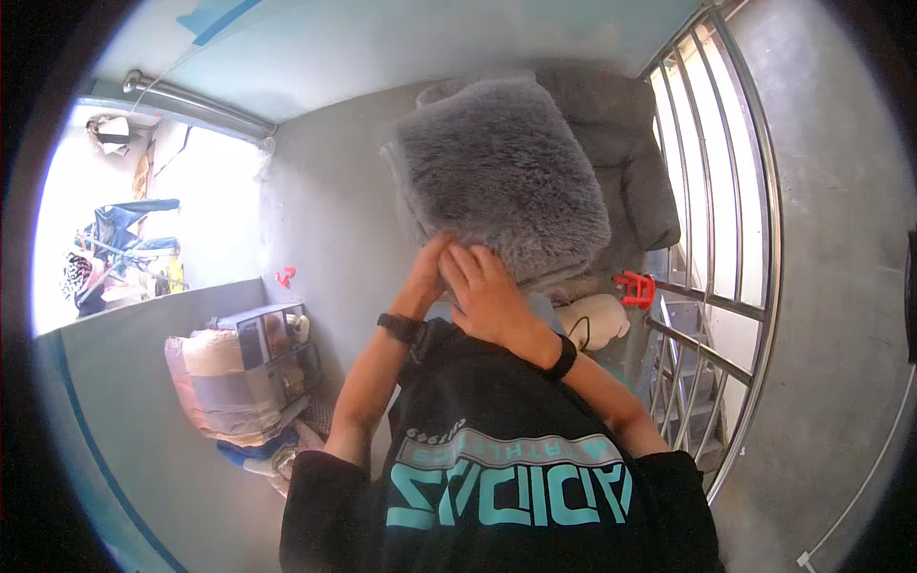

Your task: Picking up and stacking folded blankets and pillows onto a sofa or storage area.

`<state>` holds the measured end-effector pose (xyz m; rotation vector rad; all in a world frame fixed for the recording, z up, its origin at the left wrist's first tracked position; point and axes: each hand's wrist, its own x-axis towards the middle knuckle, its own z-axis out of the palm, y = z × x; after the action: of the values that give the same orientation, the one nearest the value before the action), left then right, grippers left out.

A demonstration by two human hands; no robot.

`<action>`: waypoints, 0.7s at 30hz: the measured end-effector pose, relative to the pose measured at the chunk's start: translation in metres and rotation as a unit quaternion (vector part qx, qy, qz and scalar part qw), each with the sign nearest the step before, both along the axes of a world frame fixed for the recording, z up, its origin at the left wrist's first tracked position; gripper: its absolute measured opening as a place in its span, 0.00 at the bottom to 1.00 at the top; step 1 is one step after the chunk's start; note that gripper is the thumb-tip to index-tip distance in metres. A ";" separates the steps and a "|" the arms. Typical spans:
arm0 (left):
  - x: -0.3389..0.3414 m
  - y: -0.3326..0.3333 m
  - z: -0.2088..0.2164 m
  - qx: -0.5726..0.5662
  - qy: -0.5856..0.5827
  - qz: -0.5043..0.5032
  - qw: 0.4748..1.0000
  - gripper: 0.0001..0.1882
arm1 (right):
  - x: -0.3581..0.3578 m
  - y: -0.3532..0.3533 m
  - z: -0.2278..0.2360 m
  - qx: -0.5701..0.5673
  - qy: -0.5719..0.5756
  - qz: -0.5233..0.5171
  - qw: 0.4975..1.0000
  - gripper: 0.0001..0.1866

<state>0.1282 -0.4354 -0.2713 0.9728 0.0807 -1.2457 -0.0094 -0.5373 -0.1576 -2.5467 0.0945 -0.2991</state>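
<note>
In front of me lies a thick grey fluffy blanket or cover, folded into a rounded block. My left hand and my right hand meet at its near edge, close to my body. The right fingers bend over the left fingertips, which they partly hide. Both hands look closed in a pinch, but I cannot make out what is between the fingers. A dark band with a watch-like face is on my left wrist, and a black band is on my right.
Behind the fluffy block stands a dark grey sofa seat. Metal railings run along the right, with a red plastic piece beside them. A pale rounded item lies by my right forearm. Folded bedding is piled at the left.
</note>
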 end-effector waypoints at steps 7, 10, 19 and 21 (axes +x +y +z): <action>0.023 0.003 0.022 0.037 -0.073 0.041 0.996 0.18 | -0.058 -0.093 0.037 0.159 -0.022 -0.132 0.978 0.29; 0.049 0.040 -0.017 0.030 -0.293 -0.075 0.953 0.20 | -0.068 -0.127 0.008 0.168 -0.047 -0.310 0.934 0.34; 0.067 0.046 -0.016 0.050 -0.484 -0.108 0.867 0.21 | -0.103 -0.055 -0.135 0.510 0.077 -0.298 0.804 0.35; 0.098 0.074 -0.066 -0.017 -0.749 -0.385 0.538 0.22 | -0.102 -0.035 -0.138 0.499 0.107 -0.319 0.799 0.32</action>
<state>0.2262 -0.3614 -0.3370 1.8394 -1.9174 -0.6869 -0.1116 -0.5728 -0.2957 -1.4000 0.9449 -0.1363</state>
